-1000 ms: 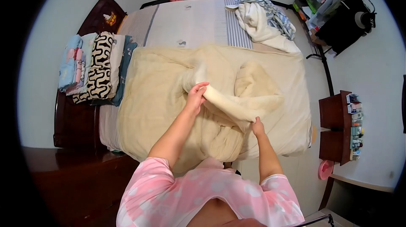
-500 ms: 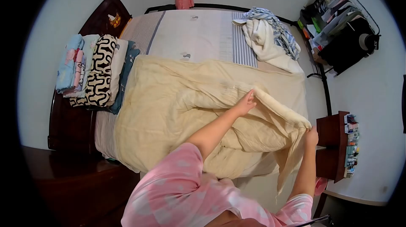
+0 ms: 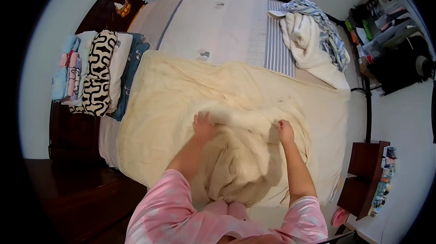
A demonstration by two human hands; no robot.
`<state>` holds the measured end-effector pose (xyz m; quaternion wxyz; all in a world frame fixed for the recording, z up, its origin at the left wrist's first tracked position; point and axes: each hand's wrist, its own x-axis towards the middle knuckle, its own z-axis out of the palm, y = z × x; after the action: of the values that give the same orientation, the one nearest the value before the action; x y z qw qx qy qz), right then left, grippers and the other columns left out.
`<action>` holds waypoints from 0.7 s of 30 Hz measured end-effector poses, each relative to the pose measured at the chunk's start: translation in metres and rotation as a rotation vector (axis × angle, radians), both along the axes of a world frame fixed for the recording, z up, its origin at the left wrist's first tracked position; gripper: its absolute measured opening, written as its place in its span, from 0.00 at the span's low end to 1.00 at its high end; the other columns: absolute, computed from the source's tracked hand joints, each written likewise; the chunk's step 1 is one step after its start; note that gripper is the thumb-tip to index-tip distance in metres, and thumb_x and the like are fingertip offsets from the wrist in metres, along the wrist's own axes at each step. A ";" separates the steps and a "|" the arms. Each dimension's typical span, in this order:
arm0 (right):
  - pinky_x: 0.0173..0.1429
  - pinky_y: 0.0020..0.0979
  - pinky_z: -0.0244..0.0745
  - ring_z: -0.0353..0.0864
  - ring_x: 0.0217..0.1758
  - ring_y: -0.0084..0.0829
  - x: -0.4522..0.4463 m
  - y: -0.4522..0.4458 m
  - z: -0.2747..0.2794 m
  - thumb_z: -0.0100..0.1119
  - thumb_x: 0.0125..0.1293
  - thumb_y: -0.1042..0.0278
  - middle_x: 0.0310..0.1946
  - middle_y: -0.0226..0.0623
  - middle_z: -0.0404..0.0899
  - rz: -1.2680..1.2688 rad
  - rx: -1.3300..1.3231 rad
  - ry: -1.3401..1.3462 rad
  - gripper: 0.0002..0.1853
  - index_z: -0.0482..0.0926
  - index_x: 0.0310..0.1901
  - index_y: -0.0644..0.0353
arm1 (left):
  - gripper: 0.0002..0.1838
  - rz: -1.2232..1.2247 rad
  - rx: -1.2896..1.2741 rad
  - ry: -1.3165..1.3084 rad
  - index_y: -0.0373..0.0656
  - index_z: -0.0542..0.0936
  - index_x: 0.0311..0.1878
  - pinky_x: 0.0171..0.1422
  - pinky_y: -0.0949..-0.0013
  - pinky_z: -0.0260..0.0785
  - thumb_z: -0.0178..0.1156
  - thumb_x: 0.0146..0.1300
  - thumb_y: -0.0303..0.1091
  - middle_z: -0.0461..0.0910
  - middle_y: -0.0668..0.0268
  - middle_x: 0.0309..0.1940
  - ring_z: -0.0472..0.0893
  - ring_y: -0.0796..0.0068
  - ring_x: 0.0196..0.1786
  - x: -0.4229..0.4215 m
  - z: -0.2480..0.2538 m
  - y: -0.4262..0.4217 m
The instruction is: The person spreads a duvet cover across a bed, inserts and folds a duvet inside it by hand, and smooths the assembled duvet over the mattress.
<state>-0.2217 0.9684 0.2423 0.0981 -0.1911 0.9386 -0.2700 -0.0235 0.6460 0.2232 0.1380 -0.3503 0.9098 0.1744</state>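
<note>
A cream quilt or cover (image 3: 154, 94) is spread over the near half of the bed, with a bunched, folded heap in front of me. My left hand (image 3: 204, 127) lies on the heap's upper left part, fingers apart and slightly blurred. On the right, my right hand (image 3: 285, 131) pinches the cream fabric near the far fold of the heap. Between my two hands runs a thick rolled ridge of the fabric. The heap's near end hangs at the bed edge by my legs.
Folded bedding with a black-and-cream pattern (image 3: 100, 71) is stacked by the headboard (image 3: 111, 10). A white blanket (image 3: 302, 39) and a blue-striped cloth (image 3: 334, 39) lie at the back right. Beyond stand a clothes rack (image 3: 399, 57) and a brown cabinet (image 3: 363, 189).
My right hand has come back left from the bed's right side, and my left hand has moved left and opened. The fabric edge they held up now lies in the bunched heap.
</note>
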 end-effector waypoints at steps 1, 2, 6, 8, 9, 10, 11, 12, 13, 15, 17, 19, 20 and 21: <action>0.46 0.43 0.72 0.76 0.41 0.48 -0.012 -0.019 -0.014 0.53 0.62 0.67 0.38 0.47 0.76 0.051 -0.006 0.016 0.09 0.76 0.42 0.59 | 0.39 -0.007 -0.068 -0.011 0.55 0.59 0.70 0.73 0.45 0.44 0.61 0.56 0.49 0.49 0.53 0.72 0.50 0.42 0.71 -0.007 -0.003 -0.011; 0.45 0.42 0.72 0.76 0.41 0.48 -0.022 -0.037 -0.028 0.53 0.62 0.67 0.37 0.47 0.77 0.102 -0.011 0.029 0.09 0.77 0.41 0.59 | 0.39 -0.008 -0.034 -0.077 0.57 0.59 0.70 0.72 0.45 0.44 0.61 0.56 0.51 0.48 0.52 0.72 0.50 0.41 0.71 -0.014 -0.019 -0.022; 0.46 0.42 0.73 0.76 0.43 0.48 -0.055 -0.113 -0.072 0.53 0.62 0.66 0.38 0.48 0.77 0.141 -0.037 -0.052 0.10 0.76 0.42 0.59 | 0.38 -0.105 0.247 -0.413 0.67 0.58 0.70 0.71 0.44 0.48 0.59 0.56 0.56 0.45 0.51 0.72 0.50 0.39 0.71 -0.008 -0.124 -0.041; 0.46 0.42 0.73 0.77 0.44 0.49 -0.070 -0.150 -0.104 0.54 0.61 0.65 0.41 0.48 0.77 0.172 -0.064 -0.092 0.13 0.76 0.46 0.59 | 0.39 -0.160 0.300 -0.471 0.70 0.57 0.70 0.70 0.44 0.50 0.59 0.55 0.57 0.45 0.50 0.72 0.51 0.38 0.70 0.005 -0.156 -0.033; 0.47 0.42 0.73 0.77 0.44 0.48 -0.074 -0.170 -0.116 0.56 0.60 0.63 0.43 0.48 0.76 0.170 -0.061 -0.064 0.15 0.75 0.48 0.59 | 0.39 -0.163 0.245 -0.434 0.71 0.57 0.70 0.69 0.44 0.52 0.59 0.55 0.58 0.46 0.49 0.72 0.52 0.37 0.70 0.007 -0.153 -0.024; 0.48 0.42 0.73 0.77 0.45 0.48 -0.075 -0.190 -0.124 0.57 0.60 0.62 0.45 0.48 0.76 0.168 -0.059 -0.038 0.18 0.74 0.50 0.58 | 0.39 -0.166 0.188 -0.400 0.72 0.57 0.70 0.69 0.44 0.53 0.59 0.54 0.59 0.47 0.49 0.72 0.53 0.37 0.69 0.008 -0.152 -0.018; 0.48 0.41 0.74 0.77 0.46 0.48 -0.076 -0.207 -0.134 0.58 0.59 0.61 0.47 0.48 0.75 0.169 -0.060 -0.013 0.20 0.73 0.53 0.58 | 0.40 -0.170 0.211 -0.385 0.72 0.56 0.70 0.69 0.44 0.53 0.59 0.54 0.59 0.46 0.49 0.72 0.53 0.37 0.69 0.009 -0.158 -0.019; 0.49 0.41 0.74 0.77 0.47 0.48 -0.079 -0.226 -0.143 0.59 0.59 0.61 0.49 0.48 0.74 0.073 -0.007 -0.147 0.22 0.71 0.54 0.58 | 0.40 -0.172 0.228 -0.370 0.72 0.56 0.70 0.69 0.44 0.53 0.59 0.54 0.60 0.46 0.49 0.72 0.53 0.37 0.69 0.010 -0.161 -0.023; 0.50 0.41 0.74 0.77 0.47 0.47 -0.081 -0.244 -0.150 0.60 0.58 0.60 0.50 0.48 0.73 -0.024 0.046 -0.279 0.24 0.70 0.56 0.58 | 0.40 -0.177 0.241 -0.356 0.72 0.56 0.70 0.69 0.44 0.53 0.59 0.54 0.60 0.46 0.50 0.72 0.53 0.37 0.69 0.011 -0.163 -0.028; 0.53 0.41 0.73 0.77 0.50 0.45 -0.083 -0.273 -0.120 0.61 0.58 0.59 0.53 0.50 0.71 -0.169 0.104 -0.702 0.27 0.68 0.59 0.58 | 0.40 -0.156 0.248 -0.374 0.73 0.56 0.70 0.69 0.45 0.53 0.59 0.54 0.59 0.45 0.50 0.72 0.52 0.38 0.70 0.014 -0.171 -0.030; 0.50 0.41 0.73 0.76 0.49 0.45 -0.079 -0.275 -0.166 0.61 0.58 0.63 0.50 0.48 0.71 -0.023 0.121 -0.363 0.24 0.70 0.56 0.58 | 0.39 -0.117 0.268 -0.402 0.70 0.56 0.71 0.69 0.44 0.52 0.59 0.56 0.56 0.43 0.51 0.73 0.51 0.38 0.70 -0.001 -0.146 -0.024; 0.48 0.41 0.73 0.76 0.47 0.46 -0.081 -0.274 -0.175 0.60 0.58 0.68 0.48 0.46 0.71 0.053 0.068 -0.109 0.20 0.71 0.52 0.58 | 0.41 -0.064 0.218 -0.388 0.67 0.54 0.72 0.70 0.44 0.50 0.59 0.56 0.54 0.42 0.51 0.73 0.50 0.39 0.71 -0.003 -0.136 -0.012; 0.47 0.42 0.73 0.75 0.46 0.47 -0.087 -0.279 -0.156 0.59 0.57 0.70 0.46 0.46 0.71 0.059 -0.001 -0.024 0.18 0.72 0.50 0.58 | 0.41 -0.040 0.190 -0.376 0.65 0.53 0.72 0.70 0.44 0.49 0.60 0.56 0.53 0.42 0.51 0.73 0.49 0.40 0.71 -0.004 -0.136 -0.008; 0.46 0.42 0.72 0.75 0.44 0.47 -0.094 -0.284 -0.138 0.59 0.57 0.72 0.44 0.45 0.70 0.066 -0.071 0.062 0.16 0.73 0.48 0.58 | 0.42 -0.014 0.195 -0.292 0.64 0.52 0.72 0.71 0.44 0.47 0.60 0.56 0.53 0.41 0.51 0.73 0.48 0.39 0.71 -0.004 -0.138 -0.008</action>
<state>-0.3160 0.6847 0.1040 0.0711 -0.2334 0.9241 -0.2940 -0.0274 0.6384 0.0857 0.3034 -0.3503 0.8613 0.2082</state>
